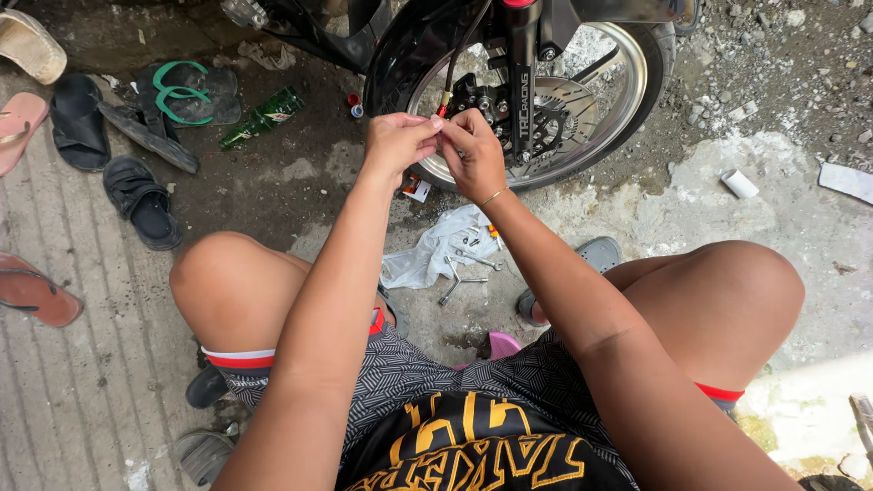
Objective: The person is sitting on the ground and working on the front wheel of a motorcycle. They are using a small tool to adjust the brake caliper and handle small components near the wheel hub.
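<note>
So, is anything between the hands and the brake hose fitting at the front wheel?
Nothing visible is. Both the left hand and the right hand already meet at the gold fitting on the black hose, in front of the wheel. Whether the fingers pinch it, I cannot tell.

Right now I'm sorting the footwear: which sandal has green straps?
The dark flip-flop beside the green bottle; its neighbours have black, pink or tan straps.

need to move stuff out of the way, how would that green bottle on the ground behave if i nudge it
The green bottle lies on its side on the dirty ground, so a nudge would probably roll it, perhaps toward the green-strapped sandal beside it. It looks like glass, so likely stiff, fairly heavy for its size, and breakable on concrete. Whether it holds liquid is unclear.
</note>
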